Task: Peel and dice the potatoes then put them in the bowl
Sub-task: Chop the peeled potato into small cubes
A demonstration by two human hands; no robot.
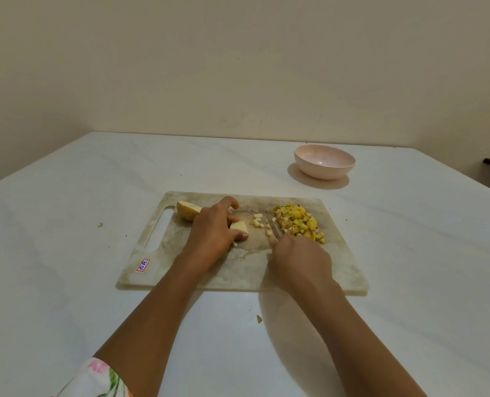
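Pale cut potato wedge [239,226] sits on the board under the left hand [212,230]. The hand is curled over it, thumb on the near side and fingers on the far side, pinching it down against the board.

Right of that hand lie a few small pale potato cubes [258,220], loose and close together. Just past them is the thin metal knife blade [275,228], blurred, its tip pointing away from the person. The right hand [299,260] is closed in a fist around the knife's handle, and the handle itself is hidden inside the fist.

Ahead of the right hand, and touching the blade's right side, is a heap of yellow diced potato [298,222] with some darker skin bits in it. Beyond the left hand's knuckles, to its left, an unpeeled tan potato half [189,211] lies next to the handle slot.

Everything sits on a beige marble-patterned rectangular cutting board [238,276]. A red-bordered white sticker [143,265] is on the corner near the left forearm.

A shallow round pink bowl [324,161] stands well beyond the right hand, apart from the board, with nothing visible inside it. The white table [66,196] carries a small peel scrap [100,224] left of the board and another peel scrap [259,319] between the forearms. A floral sleeve [100,379] shows at the left elbow.
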